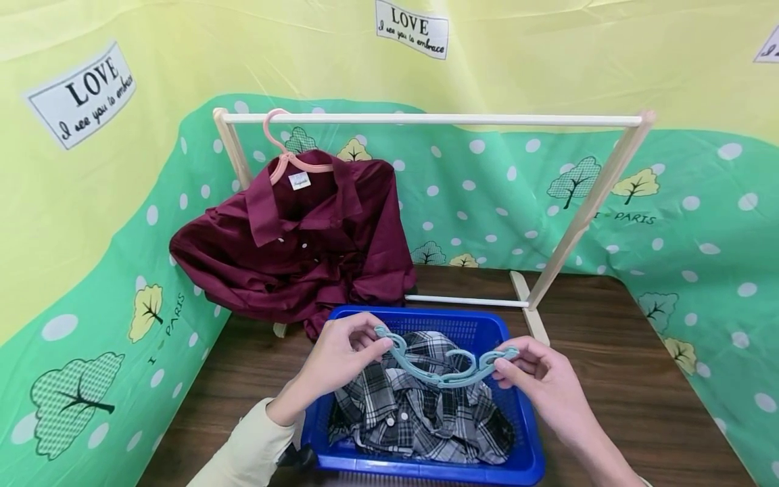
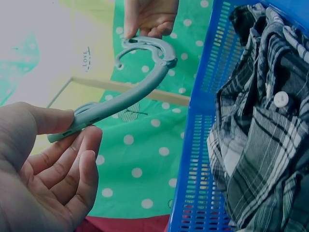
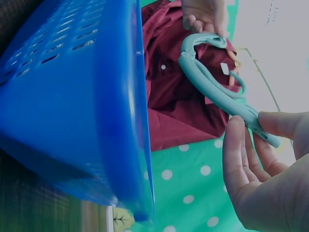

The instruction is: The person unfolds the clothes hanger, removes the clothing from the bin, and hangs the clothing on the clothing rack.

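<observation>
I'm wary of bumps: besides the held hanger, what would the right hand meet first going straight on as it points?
Likely the maroon shirt, if the right hand clears the blue basket; depth is unclear.

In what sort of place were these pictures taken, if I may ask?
It looks like a small indoor tabletop set, perhaps for practising clothes-hanging: a printed fabric backdrop surrounds the back and sides of a dark table, which bears a small clothes rack and a blue basket.
</observation>
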Demonstrator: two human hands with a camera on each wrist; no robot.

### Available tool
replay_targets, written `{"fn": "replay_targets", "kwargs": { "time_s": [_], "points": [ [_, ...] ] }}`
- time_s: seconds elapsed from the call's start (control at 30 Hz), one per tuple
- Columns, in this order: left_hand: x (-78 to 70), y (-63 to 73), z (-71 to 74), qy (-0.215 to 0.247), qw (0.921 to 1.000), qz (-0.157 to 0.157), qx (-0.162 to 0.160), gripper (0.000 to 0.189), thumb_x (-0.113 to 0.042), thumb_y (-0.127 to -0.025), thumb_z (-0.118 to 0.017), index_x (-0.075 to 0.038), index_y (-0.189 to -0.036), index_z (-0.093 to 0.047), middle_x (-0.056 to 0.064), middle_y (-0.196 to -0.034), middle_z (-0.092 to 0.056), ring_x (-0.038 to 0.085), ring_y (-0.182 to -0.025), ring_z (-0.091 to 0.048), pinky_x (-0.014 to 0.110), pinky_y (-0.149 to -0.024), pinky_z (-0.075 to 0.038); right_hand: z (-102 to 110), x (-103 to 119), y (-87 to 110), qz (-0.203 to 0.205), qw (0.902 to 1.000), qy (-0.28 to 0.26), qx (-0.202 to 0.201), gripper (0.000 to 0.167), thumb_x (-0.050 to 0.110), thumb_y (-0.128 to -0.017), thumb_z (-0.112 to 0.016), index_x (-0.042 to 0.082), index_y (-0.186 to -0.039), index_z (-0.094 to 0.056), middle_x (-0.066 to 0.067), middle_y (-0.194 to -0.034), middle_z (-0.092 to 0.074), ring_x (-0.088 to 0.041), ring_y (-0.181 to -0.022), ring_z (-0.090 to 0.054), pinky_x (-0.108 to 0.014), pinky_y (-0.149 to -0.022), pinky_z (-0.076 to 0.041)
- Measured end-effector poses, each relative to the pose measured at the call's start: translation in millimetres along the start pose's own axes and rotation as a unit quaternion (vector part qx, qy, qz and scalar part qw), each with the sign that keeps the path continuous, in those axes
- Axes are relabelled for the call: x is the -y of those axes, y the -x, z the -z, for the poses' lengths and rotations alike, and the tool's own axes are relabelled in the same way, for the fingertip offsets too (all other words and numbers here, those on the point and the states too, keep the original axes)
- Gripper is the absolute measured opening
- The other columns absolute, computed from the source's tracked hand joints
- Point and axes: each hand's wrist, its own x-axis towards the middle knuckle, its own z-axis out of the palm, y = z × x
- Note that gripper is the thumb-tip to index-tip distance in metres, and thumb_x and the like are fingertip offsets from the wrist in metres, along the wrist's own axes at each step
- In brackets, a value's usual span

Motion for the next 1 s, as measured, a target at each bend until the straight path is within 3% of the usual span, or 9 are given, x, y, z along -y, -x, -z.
{"fn": "replay_targets", "kwargs": {
  "time_s": [0.27, 0.53, 1.0],
  "points": [
    [8.2, 6.2, 11.8, 0.013, 0.9998, 0.011, -0.006, 0.006, -0.012, -0.101, -0.082, -0.01, -0.106, -0.079, 0.007, -0.086, -0.08, 0.012, -0.069, -0.072, 0.027, -0.065, -0.061, 12, -7, 1.8, -0.002, 0.9987, -0.047, -0.019, 0.008, -0.008, -0.107, -0.067, -0.007, -0.114, -0.07, -0.007, -0.098, -0.082, -0.019, -0.085, -0.082, -0.033, -0.076, -0.067],
    [13.2, 10.6, 14.4, -0.01, 0.9999, 0.011, -0.008, 0.006, -0.015, -0.1, -0.085, -0.017, -0.105, -0.082, -0.006, -0.085, -0.076, 0.016, -0.07, -0.071, 0.027, -0.066, -0.06, 18, -12, 3.8, -0.006, 0.9963, -0.08, -0.03, 0.013, -0.011, -0.106, -0.064, -0.004, -0.114, -0.072, -0.011, -0.097, -0.083, -0.021, -0.085, -0.083, -0.035, -0.08, -0.067],
    [16.7, 8.6, 16.4, -0.023, 0.9996, 0.016, -0.009, 0.007, -0.018, -0.098, -0.087, -0.018, -0.105, -0.086, -0.005, -0.09, -0.078, 0.011, -0.073, -0.072, 0.027, -0.069, -0.062, 27, -20, 4.7, -0.005, 0.9823, -0.182, -0.042, 0.024, -0.015, -0.109, -0.056, -0.001, -0.114, -0.075, -0.015, -0.106, -0.083, -0.025, -0.095, -0.084, -0.039, -0.086, -0.065]
  ]
}}
